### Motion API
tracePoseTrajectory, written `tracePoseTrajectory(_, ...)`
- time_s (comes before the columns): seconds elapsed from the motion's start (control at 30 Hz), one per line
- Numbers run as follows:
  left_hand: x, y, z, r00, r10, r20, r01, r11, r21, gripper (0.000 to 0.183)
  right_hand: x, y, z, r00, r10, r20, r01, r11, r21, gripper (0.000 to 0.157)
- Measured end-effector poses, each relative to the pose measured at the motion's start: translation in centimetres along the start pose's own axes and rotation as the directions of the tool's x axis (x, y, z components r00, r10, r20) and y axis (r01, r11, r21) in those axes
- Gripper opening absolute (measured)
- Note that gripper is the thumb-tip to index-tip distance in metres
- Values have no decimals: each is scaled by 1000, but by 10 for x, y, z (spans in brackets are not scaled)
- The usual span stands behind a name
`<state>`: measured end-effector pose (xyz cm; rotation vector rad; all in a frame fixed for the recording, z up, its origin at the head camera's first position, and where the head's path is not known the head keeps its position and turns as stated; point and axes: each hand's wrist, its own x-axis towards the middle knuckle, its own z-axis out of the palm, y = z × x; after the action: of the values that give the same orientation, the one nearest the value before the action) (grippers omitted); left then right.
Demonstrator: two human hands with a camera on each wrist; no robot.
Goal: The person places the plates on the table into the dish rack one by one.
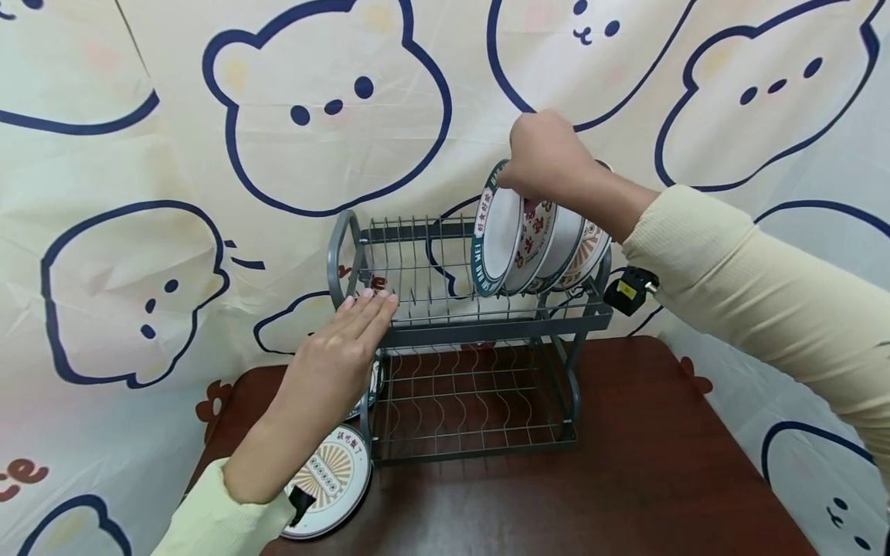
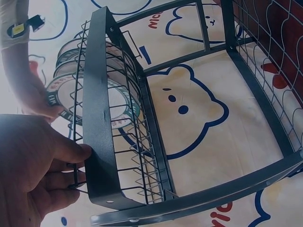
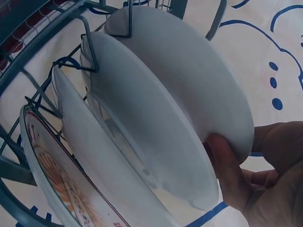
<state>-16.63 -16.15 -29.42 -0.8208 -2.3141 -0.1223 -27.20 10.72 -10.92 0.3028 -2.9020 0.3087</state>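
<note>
A two-tier dark grey dish rack [image 1: 452,333] stands on the table, with several printed white plates upright in its top tier at the right. My right hand [image 1: 549,158] pinches the upper rim of the leftmost plate [image 1: 497,235], which has a green lettered border. In the right wrist view, the thumb presses the white back of that plate [image 3: 208,80]; its lower edge sits among the rack wires. My left hand [image 1: 341,347] grips the rack's front left corner; in the left wrist view, its thumb lies on the flat front bar [image 2: 102,118] and fingers bend at the wires.
A plate with a sunburst print [image 1: 327,479] lies at the left of the rack on the brown table [image 1: 647,455], partly hidden by the left forearm. Another plate shows behind it. A bear-patterned cloth [image 1: 334,154] hangs close behind the rack.
</note>
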Motion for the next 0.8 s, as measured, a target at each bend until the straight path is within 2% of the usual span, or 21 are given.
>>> tracePoseTrajectory(0.33, 1, -1, 1, 1000, 1, 4, -1, 1000, -8, 59, 5, 0, 1, 1000, -8, 25, 10, 995, -104, 15)
tracePoseTrajectory(0.57, 2, -1, -1, 1000, 4, -8, -4, 1000, -8, 60, 4, 1, -2, 999, 14, 45, -9, 995, -99, 13)
tracePoseTrajectory(0.8, 1, 1, 1, 1000, -2, 8, 2, 1000, -9, 60, 1, 1, 4, 998, 15, 55, -9, 993, -116, 18)
